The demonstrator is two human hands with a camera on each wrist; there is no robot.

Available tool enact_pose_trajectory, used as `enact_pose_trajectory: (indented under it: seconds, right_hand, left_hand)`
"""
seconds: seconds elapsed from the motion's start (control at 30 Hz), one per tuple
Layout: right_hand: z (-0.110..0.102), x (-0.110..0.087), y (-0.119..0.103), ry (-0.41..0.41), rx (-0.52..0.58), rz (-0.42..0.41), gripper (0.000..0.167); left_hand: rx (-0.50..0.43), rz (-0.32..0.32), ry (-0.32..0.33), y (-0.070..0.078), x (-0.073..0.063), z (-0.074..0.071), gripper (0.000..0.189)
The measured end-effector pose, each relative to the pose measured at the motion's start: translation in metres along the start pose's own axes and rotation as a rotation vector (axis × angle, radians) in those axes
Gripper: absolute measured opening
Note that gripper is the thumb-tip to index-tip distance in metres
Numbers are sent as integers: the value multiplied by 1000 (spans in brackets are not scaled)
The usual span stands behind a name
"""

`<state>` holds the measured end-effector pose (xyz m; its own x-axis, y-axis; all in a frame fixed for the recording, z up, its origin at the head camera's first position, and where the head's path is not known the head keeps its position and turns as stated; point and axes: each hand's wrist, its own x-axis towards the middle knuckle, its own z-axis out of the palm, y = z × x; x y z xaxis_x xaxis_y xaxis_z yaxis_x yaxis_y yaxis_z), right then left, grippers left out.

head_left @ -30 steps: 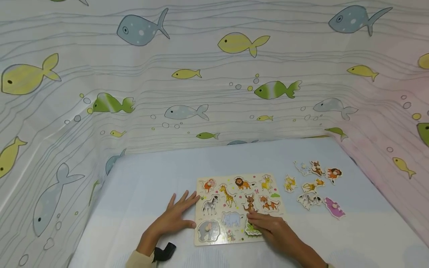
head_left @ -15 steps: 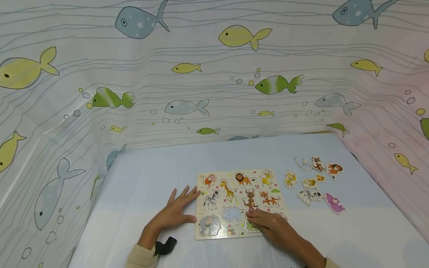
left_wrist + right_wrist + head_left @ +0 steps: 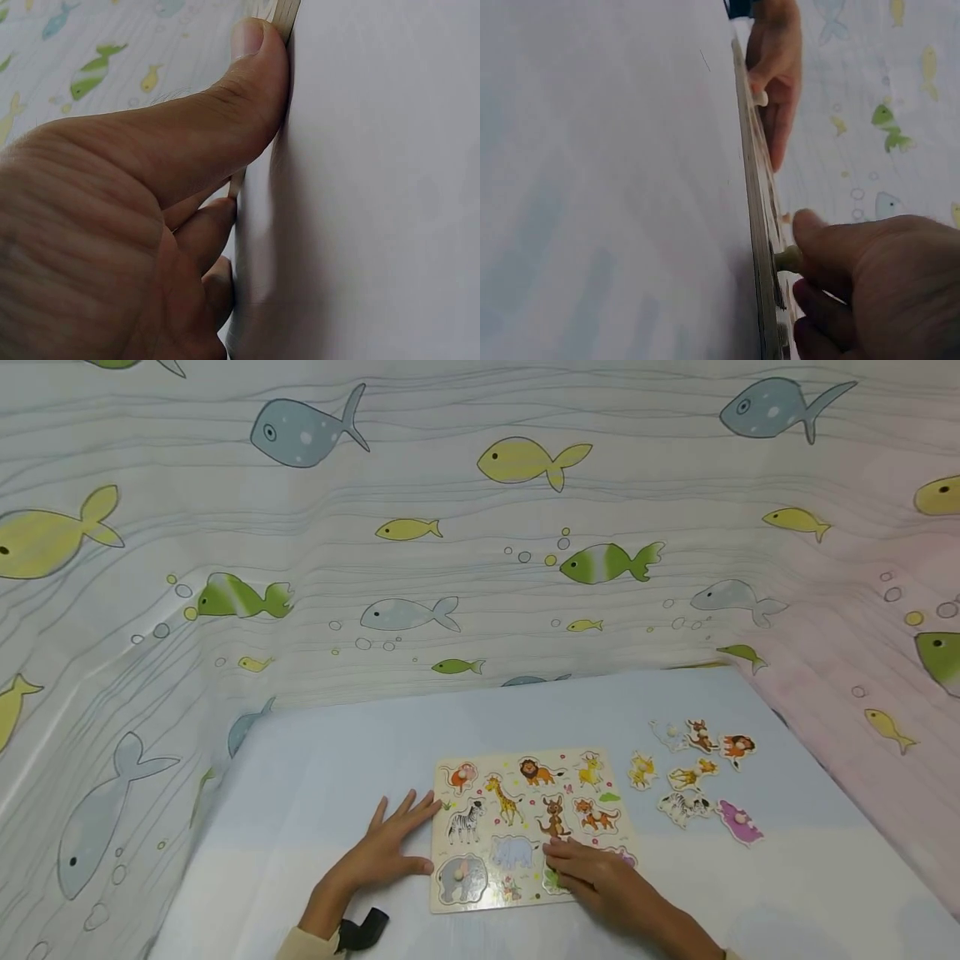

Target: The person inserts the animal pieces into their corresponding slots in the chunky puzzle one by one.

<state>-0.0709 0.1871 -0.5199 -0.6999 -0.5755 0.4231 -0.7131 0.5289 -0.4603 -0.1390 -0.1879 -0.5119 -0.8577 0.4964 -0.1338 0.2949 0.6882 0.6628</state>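
Note:
A wooden animal puzzle board (image 3: 442,835) lies flat on the table. My left hand (image 3: 378,856) rests at its left edge, fingers spread; in the left wrist view the thumb (image 3: 259,67) touches the board's side. Over the lower right of the board, my right hand (image 3: 607,881) covers most of a green puzzle piece (image 3: 551,883). The right wrist view shows this hand's thumb and fingers at a small knob (image 3: 787,259), pinching it. A knobbed grey elephant piece (image 3: 461,878) and a monkey piece (image 3: 460,775) sit in their recesses.
Several loose animal pieces lie right of the board, among them a purple one (image 3: 740,822), a zebra (image 3: 685,808) and a lion (image 3: 738,748). A black object (image 3: 363,931) is at my left wrist. Fish-patterned sheeting (image 3: 420,577) stands behind the table.
The green piece, raised and showing its edge a second ago, now lies flatter on the board under my right hand. The left hand stays at the board's edge. The head view has tilted slightly.

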Motion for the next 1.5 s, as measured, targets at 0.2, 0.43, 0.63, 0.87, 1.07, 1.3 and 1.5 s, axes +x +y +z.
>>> enact_pose_trajectory:
  seconds: [0.2,0.43,0.63,0.87,1.07,1.3,1.5]
  right_hand:
    - [-16,3,8,175,62,38,39]
    - [-64,-7,48,319,-85,228,44]
    - [-106,-22,83,344,-154,423,38]
    - [-150,-43,117,358,-117,812,41]
    - [-163,-58,152,430,-75,991,52]
    - [-159,-57,182,461,-63,1099,59]
    - [-153,-56,203,436,-30,1206,61]
  left_hand:
    - [-24,-13,17,-1,-3,2,97]
    - [1,-18,15,0,0,3,98]
    - [1,-12,19,-1,2,3,98]
    - [3,-14,12,-1,1,4,98]
    - [4,-4,12,0,2,3,98]
    - [-6,-5,6,0,2,3,97]
    - [-6,-9,2,-2,3,4,97]
